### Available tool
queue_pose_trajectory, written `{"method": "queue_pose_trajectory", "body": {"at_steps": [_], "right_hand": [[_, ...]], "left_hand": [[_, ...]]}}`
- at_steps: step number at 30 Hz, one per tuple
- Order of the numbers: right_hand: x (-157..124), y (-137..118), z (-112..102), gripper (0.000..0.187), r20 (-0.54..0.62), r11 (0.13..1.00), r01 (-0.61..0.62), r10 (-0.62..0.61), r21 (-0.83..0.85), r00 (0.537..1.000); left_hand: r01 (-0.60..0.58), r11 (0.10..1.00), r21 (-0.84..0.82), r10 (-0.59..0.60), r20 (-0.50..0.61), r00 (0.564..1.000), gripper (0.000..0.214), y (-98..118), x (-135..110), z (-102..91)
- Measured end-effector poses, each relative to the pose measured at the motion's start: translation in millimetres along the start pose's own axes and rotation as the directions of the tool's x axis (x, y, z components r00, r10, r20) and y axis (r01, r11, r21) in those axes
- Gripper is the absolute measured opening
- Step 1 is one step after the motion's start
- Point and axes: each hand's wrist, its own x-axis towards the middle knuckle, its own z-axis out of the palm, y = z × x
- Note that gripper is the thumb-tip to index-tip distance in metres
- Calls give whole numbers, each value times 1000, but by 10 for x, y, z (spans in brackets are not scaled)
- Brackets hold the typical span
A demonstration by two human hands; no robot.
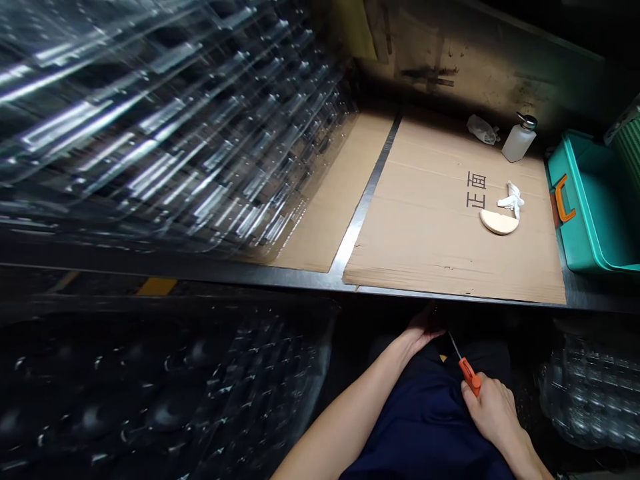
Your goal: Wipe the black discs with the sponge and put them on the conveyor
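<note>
My right hand is closed round the orange handle of a small screwdriver, held low over my dark blue lap, its thin shaft pointing up toward the bench edge. My left hand reaches forward under the front edge of the workbench, its fingers curled in shadow; what they touch is hidden. Brown cardboard sheets cover the bench top, with printed characters on the right sheet.
A tall stack of clear plastic trays fills the left of the bench. A pale half-round pad, a white rag, a white dispenser bottle and a green bin lie right. More clear trays sit low right.
</note>
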Motion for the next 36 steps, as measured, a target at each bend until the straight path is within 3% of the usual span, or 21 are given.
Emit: {"method": "queue_pose_trajectory", "body": {"at_steps": [10,13,16,20,24,27,30,32,34,36], "right_hand": [[-1,28,-15,34,-5,999,0,0,36,1000],[-6,55,-34,36,-17,997,2,-1,71,1000],[3,88,-39,37,-19,997,5,-3,81,1000],[18,96,11,35,-29,997,8,-5,80,1000],[-29,123,12,31,-69,990,63,-54,130,996],[-113,265,-102,30,-188,958,106,-56,268,981],[-230,568,-248,29,-413,853,184,41,489,910],[-299,842,-324,35,-546,760,224,199,610,814],[-322,1147,-393,43,-609,668,221,426,710,669],[-263,1466,-486,52,-600,567,233,641,790,479]], "left_hand": [[24,996,84,-33,106,994,44,30,-68,-10],[-44,982,182,21,128,992,51,-43,-98,8],[-226,909,351,171,181,968,61,-135,-126,38],[-437,756,487,344,272,899,62,-145,-170,56],[-443,687,576,337,287,897,59,-112,-226,17],[-379,677,630,245,292,924,52,-110,-247,-27],[-292,649,703,127,278,952,45,-101,-258,-39],[-259,658,707,102,257,961,44,-90,-279,-19],[-251,701,668,117,239,964,47,-80,-308,15],[-255,736,627,134,234,963,50,-73,-337,52]]}}
